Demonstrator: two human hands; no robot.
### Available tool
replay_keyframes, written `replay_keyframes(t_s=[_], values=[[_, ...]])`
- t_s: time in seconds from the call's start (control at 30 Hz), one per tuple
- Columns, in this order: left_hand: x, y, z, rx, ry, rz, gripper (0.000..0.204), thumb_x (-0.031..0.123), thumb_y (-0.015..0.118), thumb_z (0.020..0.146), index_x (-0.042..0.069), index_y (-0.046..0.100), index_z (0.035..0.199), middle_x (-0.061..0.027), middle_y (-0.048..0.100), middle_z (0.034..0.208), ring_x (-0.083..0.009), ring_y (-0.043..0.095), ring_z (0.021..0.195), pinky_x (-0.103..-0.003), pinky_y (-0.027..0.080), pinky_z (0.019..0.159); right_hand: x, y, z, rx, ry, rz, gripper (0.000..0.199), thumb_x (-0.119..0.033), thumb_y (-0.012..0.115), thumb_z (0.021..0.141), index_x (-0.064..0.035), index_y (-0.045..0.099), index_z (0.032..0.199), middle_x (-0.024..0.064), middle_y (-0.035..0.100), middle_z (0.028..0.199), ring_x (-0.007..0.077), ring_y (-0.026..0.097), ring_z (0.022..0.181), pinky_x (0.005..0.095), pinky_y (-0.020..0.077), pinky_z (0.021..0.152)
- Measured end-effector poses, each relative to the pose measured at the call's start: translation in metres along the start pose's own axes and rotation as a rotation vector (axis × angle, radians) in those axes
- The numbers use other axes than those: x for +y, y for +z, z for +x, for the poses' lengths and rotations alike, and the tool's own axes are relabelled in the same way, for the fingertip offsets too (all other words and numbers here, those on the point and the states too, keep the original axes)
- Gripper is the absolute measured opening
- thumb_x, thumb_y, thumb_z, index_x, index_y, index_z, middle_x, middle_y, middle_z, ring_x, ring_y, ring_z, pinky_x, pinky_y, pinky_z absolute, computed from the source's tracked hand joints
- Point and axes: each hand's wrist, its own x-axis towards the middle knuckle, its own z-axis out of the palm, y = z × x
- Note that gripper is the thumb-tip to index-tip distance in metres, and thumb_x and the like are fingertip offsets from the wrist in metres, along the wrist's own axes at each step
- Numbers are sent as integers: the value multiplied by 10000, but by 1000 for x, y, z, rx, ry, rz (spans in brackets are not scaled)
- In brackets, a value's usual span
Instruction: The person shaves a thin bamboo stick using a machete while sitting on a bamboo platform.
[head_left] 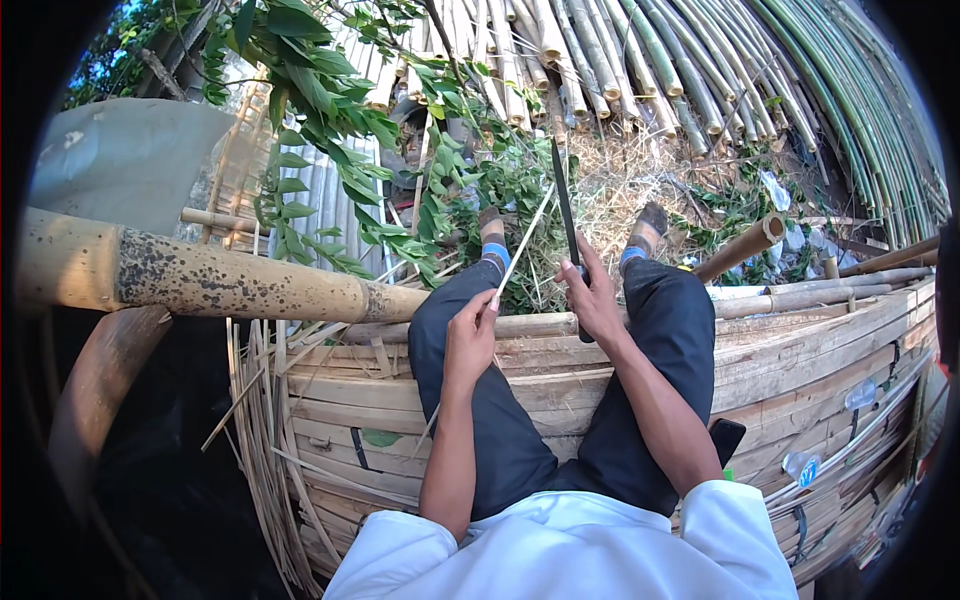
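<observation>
"Bamboo, by its look, is the material of the pale strip [523, 245]. Where is it, and what holds it?"

"It slants up and away from the body, between the legs [668, 335]. The left grip [468, 340] pinches it between thumb and fingers. The right grip [595, 300] is closed around a dark knife [568, 215], blade pointing away from the wearer."

"Is the blade in contact with the strip?"

"Cannot be determined. The strip's far end appears just beside the blade; depth is not readable from this view."

"Recommended practice, if the step is shaving?"

"In my judgement: keep the left thumb behind the edge, lay the blade at a low angle, and take thin, even passes outward. Turn the strip instead of twisting the knife."

"Hazards noted?"

"The feet [645, 230] stand to either side beyond the knife, so strokes should stay short and central. The stack of slats [810, 345] beneath the legs looks a steady seat; bracing the forearms on the thighs should improve control."
</observation>
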Motion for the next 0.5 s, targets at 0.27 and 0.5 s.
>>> replay_keyframes(t_s=[0.27, 0.5], values=[[-1, 0, -5, 40, -24, 52, 268, 183, 546, 951, -24, 622, 1102, -135, 617, 731, -152, 554, 635, -311, 448, 616, -18, 4, -14, -63, -250, -387, 366, -228, 553, 952, -186, 560, 1315, 116, 632, 745, 189, 623, 642, 327, 472, 588], [5, 7, -17, 176, 129, 282, 229, 183, 550, 933, 64, 669, 1088, -155, 649, 866, -351, 630, 772, -428, 478, 679, -21, 11, -26, -260, -390, -723, 320, -306, 575, 926, -265, 612, 1241, 91, 624, 747, 313, 623, 655, 423, 483, 567]])
